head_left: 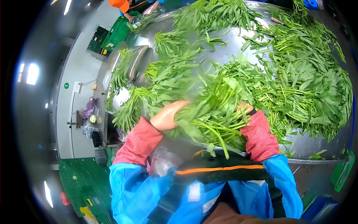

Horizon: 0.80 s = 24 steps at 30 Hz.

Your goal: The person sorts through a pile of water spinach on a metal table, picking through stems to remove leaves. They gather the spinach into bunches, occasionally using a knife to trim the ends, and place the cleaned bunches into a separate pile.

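Observation:
A loose bunch of leafy green stems [216, 112] is between my two hands, close to the near edge of the metal table [305, 147]. My left hand [169, 115] closes on the leaves at the bunch's left side. On the right side, my right hand [245, 107] is wrapped round the stems, its fingers partly hidden by them. Left of the bunch lie several smaller bundles [136, 95] of the same greens. A large heap [309, 82] of greens covers the right part of the table.
A metal scale-like device [137, 61] stands at the table's left. Another person [128, 15] handles greens at the far left, near green crates [115, 34]. A blue-gloved hand [310, 4] shows at the top right. A green pallet [82, 183] lies lower left.

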Each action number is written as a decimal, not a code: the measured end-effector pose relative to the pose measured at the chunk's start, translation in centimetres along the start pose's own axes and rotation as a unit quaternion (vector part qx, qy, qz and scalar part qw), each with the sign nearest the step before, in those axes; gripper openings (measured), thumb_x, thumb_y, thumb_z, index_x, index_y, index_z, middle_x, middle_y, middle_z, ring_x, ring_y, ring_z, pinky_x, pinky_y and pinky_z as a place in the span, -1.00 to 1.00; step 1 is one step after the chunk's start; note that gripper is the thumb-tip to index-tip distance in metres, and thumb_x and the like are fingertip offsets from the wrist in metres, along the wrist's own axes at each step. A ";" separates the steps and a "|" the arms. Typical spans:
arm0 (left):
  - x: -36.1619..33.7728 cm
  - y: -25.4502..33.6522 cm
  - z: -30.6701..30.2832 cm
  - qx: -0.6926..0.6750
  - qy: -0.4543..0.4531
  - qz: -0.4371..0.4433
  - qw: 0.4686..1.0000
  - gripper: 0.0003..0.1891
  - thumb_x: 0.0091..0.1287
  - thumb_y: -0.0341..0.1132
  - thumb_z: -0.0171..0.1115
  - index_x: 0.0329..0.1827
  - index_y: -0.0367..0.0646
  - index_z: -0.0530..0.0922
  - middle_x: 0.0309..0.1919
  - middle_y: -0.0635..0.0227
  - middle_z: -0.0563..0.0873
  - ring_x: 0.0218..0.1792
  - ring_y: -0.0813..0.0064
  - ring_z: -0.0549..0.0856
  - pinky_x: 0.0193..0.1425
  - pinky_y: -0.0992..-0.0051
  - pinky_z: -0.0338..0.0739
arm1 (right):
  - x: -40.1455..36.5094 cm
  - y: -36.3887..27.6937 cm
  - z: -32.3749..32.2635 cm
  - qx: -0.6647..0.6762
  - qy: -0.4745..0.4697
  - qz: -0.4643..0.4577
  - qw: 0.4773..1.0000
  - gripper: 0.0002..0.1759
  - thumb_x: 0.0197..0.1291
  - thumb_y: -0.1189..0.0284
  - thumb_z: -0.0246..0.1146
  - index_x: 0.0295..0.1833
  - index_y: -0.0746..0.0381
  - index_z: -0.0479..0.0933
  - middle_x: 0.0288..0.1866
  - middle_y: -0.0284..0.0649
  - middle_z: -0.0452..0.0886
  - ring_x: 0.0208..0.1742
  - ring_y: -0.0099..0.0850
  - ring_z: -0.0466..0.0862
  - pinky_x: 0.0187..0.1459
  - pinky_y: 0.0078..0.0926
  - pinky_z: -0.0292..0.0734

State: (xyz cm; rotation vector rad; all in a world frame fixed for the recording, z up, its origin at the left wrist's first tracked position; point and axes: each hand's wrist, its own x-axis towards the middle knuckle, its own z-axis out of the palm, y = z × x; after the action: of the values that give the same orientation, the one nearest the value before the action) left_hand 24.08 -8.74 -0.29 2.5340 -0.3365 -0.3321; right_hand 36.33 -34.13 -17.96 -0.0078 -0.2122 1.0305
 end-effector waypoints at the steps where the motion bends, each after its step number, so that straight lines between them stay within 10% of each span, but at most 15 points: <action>1: -0.1 -0.3 0.2 0.011 0.011 0.014 1.000 -0.34 0.04 -0.39 0.42 0.25 -0.29 0.37 0.05 0.13 0.61 0.09 0.32 0.60 0.21 0.40 0.45 | 0.2 0.0 0.2 0.033 -0.019 0.024 0.999 -0.50 0.25 0.32 0.19 0.27 0.29 0.36 0.03 -0.17 0.60 -0.05 -0.36 0.64 -0.02 -0.45 0.61; 5: -0.8 -2.1 0.8 -0.151 -0.023 -0.090 0.984 -0.33 0.08 -0.47 0.40 0.30 -0.29 0.33 0.08 0.31 0.61 0.10 0.57 0.56 0.22 0.51 0.44 | 1.0 -0.2 1.0 0.166 -0.090 0.133 0.973 -0.54 0.31 0.36 0.13 0.28 0.30 0.34 0.06 -0.14 0.58 -0.04 -0.33 0.64 -0.05 -0.45 0.63; 9: -0.8 -2.9 1.2 -0.143 0.019 -0.099 0.985 -0.27 -0.02 -0.38 0.46 0.28 -0.29 0.36 0.12 0.05 0.56 0.15 0.21 0.56 0.25 0.36 0.43 | 1.2 -0.5 1.3 0.229 -0.114 0.170 0.952 -0.57 0.37 0.40 0.07 0.29 0.30 0.32 0.10 -0.10 0.56 -0.02 -0.30 0.65 -0.08 -0.44 0.65; 15: -0.2 -0.1 0.8 0.036 0.022 -0.038 0.998 -0.23 -0.09 -0.42 0.44 0.28 -0.31 0.34 0.12 -0.06 0.53 0.17 0.01 0.51 0.26 0.26 0.40 | 2.2 -2.9 -1.0 0.037 0.056 -0.077 0.995 -0.63 0.31 0.35 0.17 0.14 0.34 0.42 -0.05 -0.16 0.61 -0.18 -0.45 0.65 -0.22 -0.59 0.63; 20: 0.2 0.9 0.9 0.070 0.044 -0.023 0.996 -0.21 -0.13 -0.44 0.46 0.27 -0.32 0.34 0.11 -0.06 0.53 0.19 -0.01 0.48 0.28 0.25 0.39 | 2.4 -3.3 4.4 -0.417 0.261 -0.321 0.809 -0.81 0.23 0.34 0.28 -0.30 0.26 0.55 -0.46 -0.39 0.58 -0.53 -0.64 0.47 -0.50 -0.67 0.39; 24: -0.6 0.1 0.6 0.120 0.096 -0.029 0.988 -0.26 -0.12 -0.41 0.47 0.23 -0.27 0.38 0.00 -0.03 0.57 0.09 -0.01 0.53 0.16 0.25 0.45 | -1.9 -9.4 4.8 -0.240 0.335 -0.358 0.838 -0.82 0.26 0.28 0.25 -0.23 0.17 0.53 -0.58 -0.45 0.43 -0.65 -0.63 0.35 -0.56 -0.70 0.33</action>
State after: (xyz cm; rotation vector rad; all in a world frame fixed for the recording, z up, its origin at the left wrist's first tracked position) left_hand 23.29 -8.91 -0.61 2.7886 -0.2410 -0.0709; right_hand 42.55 -41.03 -12.55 -0.6939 0.1754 0.1581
